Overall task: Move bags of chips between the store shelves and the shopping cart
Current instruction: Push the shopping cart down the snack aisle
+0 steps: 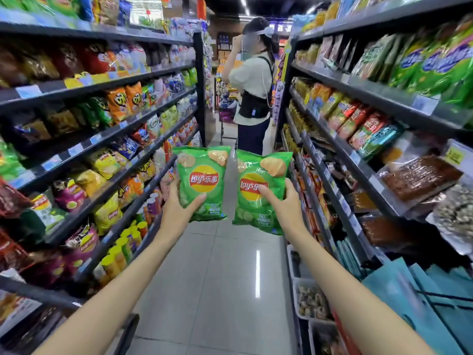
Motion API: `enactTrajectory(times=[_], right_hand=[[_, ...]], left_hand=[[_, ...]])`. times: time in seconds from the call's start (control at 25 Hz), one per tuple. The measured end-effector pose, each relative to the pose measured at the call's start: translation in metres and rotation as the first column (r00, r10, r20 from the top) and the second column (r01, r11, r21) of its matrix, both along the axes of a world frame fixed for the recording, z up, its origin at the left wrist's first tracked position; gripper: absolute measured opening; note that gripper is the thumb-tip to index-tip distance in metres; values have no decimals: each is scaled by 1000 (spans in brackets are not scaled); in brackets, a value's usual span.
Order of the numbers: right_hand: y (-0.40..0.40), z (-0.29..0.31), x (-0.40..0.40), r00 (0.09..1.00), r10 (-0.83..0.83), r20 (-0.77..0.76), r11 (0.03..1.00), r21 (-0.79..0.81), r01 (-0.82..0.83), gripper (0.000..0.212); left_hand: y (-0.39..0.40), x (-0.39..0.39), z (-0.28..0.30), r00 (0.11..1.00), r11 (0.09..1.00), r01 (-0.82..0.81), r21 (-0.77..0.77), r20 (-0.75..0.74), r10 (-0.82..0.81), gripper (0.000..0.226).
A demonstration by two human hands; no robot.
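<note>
Holding one green bag of chips in each hand, we stand mid-aisle with both arms stretched forward over the tiled floor (225, 265). Our left hand (180, 206) grips the left bag (202, 183) by its lower left edge, thumb curled across the front and fingers wrapped behind. Our right hand (284, 201) pinches the right bag (261, 190) at its lower right side, thumb pressed over the logo and fingers behind it. The two bags hang upright, just beside each other without touching, well out in front of the left shelves (107, 139), which carry most of the chips, and level with their lower tiers.

No shopping cart can be made out near our hands; a dark bar at the bottom edge below the left shelves may be part of one, but we cannot tell. Farther down the aisle, beyond the bags, another person (253, 85) stands in front of what looks like a cart frame.

We judge this to be the carrying step. To do it well, we should keep the grip on the sealed edges rather than squeezing the puffed middles, since the chips inside would crush easily. We should keep the bags upright and apart, turn toward the destination before lowering them, and set them down flat rather than dropping them. The right shelves (358, 155) stand close, so elbows need watching.
</note>
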State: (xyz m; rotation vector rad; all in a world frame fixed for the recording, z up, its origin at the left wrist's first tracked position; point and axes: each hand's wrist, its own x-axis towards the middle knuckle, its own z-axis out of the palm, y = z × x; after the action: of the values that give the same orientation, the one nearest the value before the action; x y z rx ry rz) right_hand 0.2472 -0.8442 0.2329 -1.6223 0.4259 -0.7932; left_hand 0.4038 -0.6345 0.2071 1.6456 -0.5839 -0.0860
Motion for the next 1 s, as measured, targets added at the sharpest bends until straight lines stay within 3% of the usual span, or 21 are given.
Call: enactTrajectory(times=[0.2, 0.36, 0.56, 0.8, 1.0], right_hand=[[-65, 26, 110, 1000, 7, 20, 999, -43, -7, 47], [-109, 56, 216, 997, 18, 76, 998, -64, -14, 47], [-135, 58, 332, 993, 96, 76, 994, -64, -91, 40], [-152, 77, 504, 950, 290, 115, 957, -49, -286, 68], [-168, 96, 658, 881, 453, 136, 891, -90, -444, 81]], left_hand=[[-70, 102, 21, 999, 998, 33, -55, 25, -31, 60], [-111, 205, 51, 998, 995, 12, -98, 63, -6, 71], [-124, 299, 66, 991, 995, -74, -65, 105, 81, 67], [-119, 426, 97, 939, 961, -277, -17, 209, 275, 83], [-122, 534, 126, 863, 899, -438, -15, 273, 425, 75]])
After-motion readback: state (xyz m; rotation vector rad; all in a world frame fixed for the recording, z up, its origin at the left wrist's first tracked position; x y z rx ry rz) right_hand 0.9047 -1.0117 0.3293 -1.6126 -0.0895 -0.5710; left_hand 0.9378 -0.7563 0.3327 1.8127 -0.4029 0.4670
